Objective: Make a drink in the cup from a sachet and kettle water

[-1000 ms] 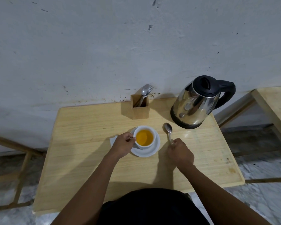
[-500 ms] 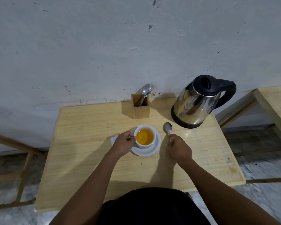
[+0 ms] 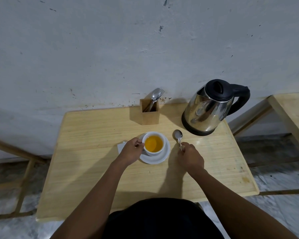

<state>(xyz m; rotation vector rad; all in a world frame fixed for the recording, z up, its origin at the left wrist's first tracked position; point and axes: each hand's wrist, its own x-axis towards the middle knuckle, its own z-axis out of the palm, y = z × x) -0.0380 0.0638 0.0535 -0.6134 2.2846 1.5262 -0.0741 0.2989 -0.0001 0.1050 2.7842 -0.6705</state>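
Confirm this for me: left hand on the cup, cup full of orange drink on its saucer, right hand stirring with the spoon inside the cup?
Not quite. In the head view the spoon is outside the cup, its bowl over the table beside the saucer, held by the right hand. The rest stands.

Both bare forearms reach up from the six o'clock edge. The left hand [image 3: 131, 150], toward eleven o'clock, is curled with fingers pinched at the cup [image 3: 154, 144]. The right hand [image 3: 190, 156], toward one o'clock, is fisted, knuckles up, gripping a spoon [image 3: 178, 137] handle.
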